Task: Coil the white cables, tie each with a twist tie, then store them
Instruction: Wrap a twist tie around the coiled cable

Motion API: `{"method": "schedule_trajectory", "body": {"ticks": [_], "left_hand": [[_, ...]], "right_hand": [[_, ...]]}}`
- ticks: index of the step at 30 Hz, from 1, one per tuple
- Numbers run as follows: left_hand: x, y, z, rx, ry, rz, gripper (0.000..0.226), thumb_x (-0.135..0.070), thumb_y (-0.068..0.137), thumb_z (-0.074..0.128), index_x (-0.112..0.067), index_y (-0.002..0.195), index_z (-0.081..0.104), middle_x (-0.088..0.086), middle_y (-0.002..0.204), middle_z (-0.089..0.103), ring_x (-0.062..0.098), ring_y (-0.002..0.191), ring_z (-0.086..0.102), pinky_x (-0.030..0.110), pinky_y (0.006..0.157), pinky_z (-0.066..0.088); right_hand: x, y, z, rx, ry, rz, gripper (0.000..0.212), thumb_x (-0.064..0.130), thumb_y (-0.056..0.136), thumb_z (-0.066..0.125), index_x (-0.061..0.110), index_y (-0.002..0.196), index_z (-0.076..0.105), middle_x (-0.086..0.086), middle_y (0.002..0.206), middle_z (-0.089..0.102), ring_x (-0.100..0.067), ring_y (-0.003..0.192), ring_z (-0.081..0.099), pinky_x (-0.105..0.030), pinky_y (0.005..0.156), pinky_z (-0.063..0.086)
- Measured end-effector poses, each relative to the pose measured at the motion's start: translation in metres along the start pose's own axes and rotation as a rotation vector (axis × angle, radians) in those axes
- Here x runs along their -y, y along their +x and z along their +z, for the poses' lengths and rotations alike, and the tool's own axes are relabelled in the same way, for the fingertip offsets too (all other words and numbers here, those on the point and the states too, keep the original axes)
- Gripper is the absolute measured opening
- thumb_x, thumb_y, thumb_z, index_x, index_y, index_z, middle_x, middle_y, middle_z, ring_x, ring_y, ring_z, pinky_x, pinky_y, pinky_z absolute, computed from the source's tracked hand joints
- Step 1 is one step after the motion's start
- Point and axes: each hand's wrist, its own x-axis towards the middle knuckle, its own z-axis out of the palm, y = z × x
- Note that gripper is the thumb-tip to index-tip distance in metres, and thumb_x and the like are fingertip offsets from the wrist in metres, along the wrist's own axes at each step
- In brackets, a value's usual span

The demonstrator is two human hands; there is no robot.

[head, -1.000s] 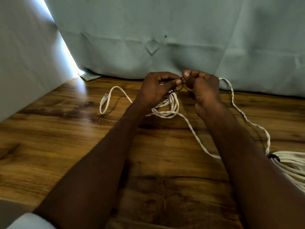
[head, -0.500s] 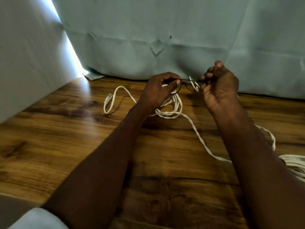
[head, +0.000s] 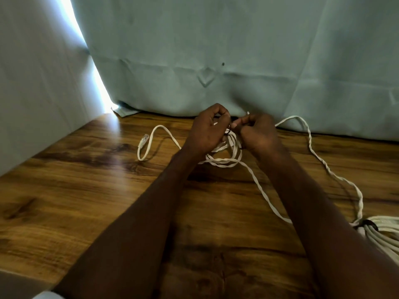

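Observation:
A loosely coiled white cable (head: 224,161) lies on the wooden table (head: 90,190) near the back curtain. My left hand (head: 207,131) grips the top of the coil, fingers curled round it. My right hand (head: 257,132) pinches a thin black twist tie (head: 228,132) that shows between the two hands, right against the coil. The cable's plug end (head: 143,140) trails out to the left. Another strand (head: 319,160) runs right and down to a second white bundle (head: 386,231) bound by a dark tie (head: 367,224) at the right edge.
A pale green curtain (head: 216,50) hangs along the table's back edge and down the left side. A bright gap of light (head: 95,83) shows between its panels. A white sleeve edge (head: 46,295) sits at the bottom left.
My right hand, which had pulled away up and to the right with the tie stretched out, has come back against my left hand at the coil. The coil has stayed in place.

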Motion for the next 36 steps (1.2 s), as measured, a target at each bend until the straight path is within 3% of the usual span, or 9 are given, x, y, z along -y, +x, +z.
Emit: {"method": "schedule_trajectory", "body": {"ticks": [5, 8, 13, 19, 24, 26, 30, 32, 36], "left_hand": [[-0.006, 0.002, -0.005, -0.016, 0.012, 0.012, 0.013, -0.021, 0.097, 0.054, -0.014, 0.094, 0.064, 0.001, 0.073, 0.063, 0.009, 0.055, 0.054, 0.028, 0.052, 0.042], [-0.014, 0.002, -0.004, -0.025, -0.151, -0.096, 0.016, -0.017, 0.104, 0.053, -0.003, 0.101, 0.061, 0.005, 0.069, 0.062, 0.014, 0.048, 0.048, 0.019, 0.041, 0.033], [-0.009, 0.003, -0.005, -0.033, -0.134, -0.026, 0.022, -0.022, 0.106, 0.056, -0.002, 0.1, 0.062, 0.019, 0.078, 0.066, 0.007, 0.049, 0.05, 0.018, 0.044, 0.037], [0.0, 0.002, -0.004, -0.013, -0.026, 0.075, 0.027, -0.03, 0.11, 0.049, -0.008, 0.097, 0.059, 0.014, 0.08, 0.058, 0.009, 0.066, 0.054, 0.03, 0.06, 0.048], [0.005, 0.004, -0.006, -0.058, -0.142, 0.051, 0.027, -0.032, 0.111, 0.046, -0.007, 0.101, 0.051, -0.002, 0.072, 0.045, 0.01, 0.059, 0.05, 0.026, 0.051, 0.042], [0.002, 0.006, -0.007, -0.148, -0.19, 0.041, 0.028, -0.031, 0.11, 0.048, -0.005, 0.1, 0.052, 0.004, 0.067, 0.045, 0.013, 0.053, 0.049, 0.024, 0.046, 0.037], [0.006, 0.016, -0.019, -0.404, -0.298, -0.146, 0.03, -0.034, 0.108, 0.052, -0.008, 0.099, 0.062, 0.007, 0.065, 0.055, 0.009, 0.047, 0.052, 0.021, 0.043, 0.041], [0.009, 0.019, -0.027, -0.439, -0.353, -0.202, 0.033, -0.041, 0.107, 0.052, -0.015, 0.095, 0.069, 0.004, 0.069, 0.058, 0.006, 0.047, 0.052, 0.023, 0.047, 0.042], [0.006, 0.02, -0.029, -0.3, -0.693, -0.298, 0.033, -0.043, 0.104, 0.058, -0.012, 0.096, 0.068, 0.004, 0.063, 0.053, 0.005, 0.038, 0.04, 0.019, 0.043, 0.036]], "right_hand": [[0.005, -0.003, 0.001, 0.01, 0.047, 0.02, 0.015, 0.011, 0.091, 0.071, 0.019, 0.08, 0.078, -0.003, 0.079, 0.078, -0.02, 0.08, 0.076, -0.039, 0.078, 0.063], [0.009, -0.005, 0.001, -0.052, -0.032, -0.062, 0.012, 0.011, 0.09, 0.069, 0.018, 0.084, 0.077, 0.001, 0.08, 0.076, -0.013, 0.078, 0.073, -0.031, 0.074, 0.059], [0.018, -0.009, 0.0, -0.119, -0.127, -0.175, 0.012, 0.01, 0.092, 0.068, 0.019, 0.086, 0.075, 0.008, 0.078, 0.07, -0.005, 0.074, 0.066, -0.024, 0.069, 0.05], [0.024, -0.006, -0.009, -0.051, 0.365, 0.087, 0.019, 0.01, 0.097, 0.063, 0.015, 0.08, 0.07, 0.005, 0.064, 0.062, -0.008, 0.058, 0.055, -0.025, 0.055, 0.043], [0.028, -0.004, -0.013, 0.245, 1.022, 0.043, 0.021, 0.005, 0.105, 0.048, 0.011, 0.09, 0.061, 0.0, 0.074, 0.054, -0.008, 0.061, 0.045, -0.022, 0.054, 0.038], [0.027, -0.007, -0.012, 0.373, 0.932, 0.0, 0.019, 0.005, 0.104, 0.048, 0.012, 0.092, 0.061, 0.001, 0.075, 0.054, -0.009, 0.063, 0.045, -0.023, 0.055, 0.04], [0.023, -0.015, -0.008, 0.583, 0.254, 0.033, 0.025, -0.007, 0.098, 0.05, 0.009, 0.104, 0.068, -0.004, 0.074, 0.057, -0.01, 0.058, 0.046, -0.026, 0.054, 0.041], [0.021, -0.019, 0.0, 0.551, -0.05, 0.004, 0.036, -0.007, 0.096, 0.053, 0.021, 0.112, 0.069, -0.006, 0.076, 0.058, -0.009, 0.055, 0.051, -0.029, 0.054, 0.044], [0.011, -0.016, 0.011, 0.405, -0.216, -0.139, 0.052, -0.007, 0.088, 0.053, 0.039, 0.103, 0.071, 0.016, 0.056, 0.061, 0.0, 0.048, 0.05, -0.024, 0.054, 0.042]]}}
